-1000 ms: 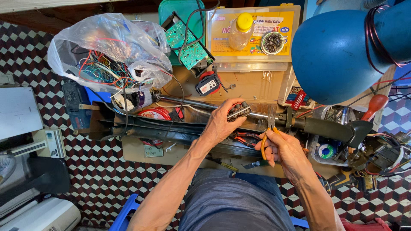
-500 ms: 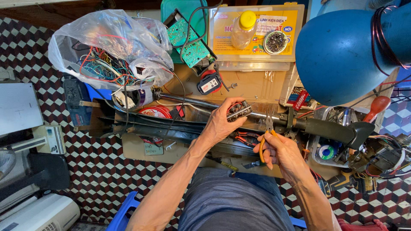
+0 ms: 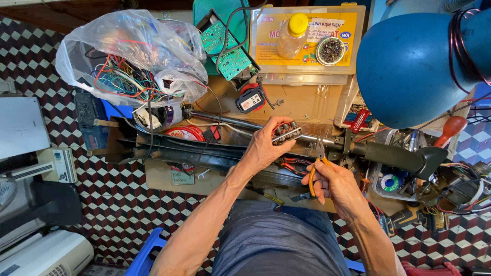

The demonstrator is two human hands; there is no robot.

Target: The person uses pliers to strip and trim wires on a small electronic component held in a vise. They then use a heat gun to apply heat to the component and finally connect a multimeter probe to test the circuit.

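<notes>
Left grip clenched round the small metal block, right grip grasping orange-handled pliers at its four o'clock, jaws up.

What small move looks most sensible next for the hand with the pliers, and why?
Probably bring the pliers a little left to the small metal part. The left hand holds that part up over the long rod, while the right hand grips the orange-handled pliers just beside it, tips pointing up and not touching it. The jaw state is too small to tell.
</notes>
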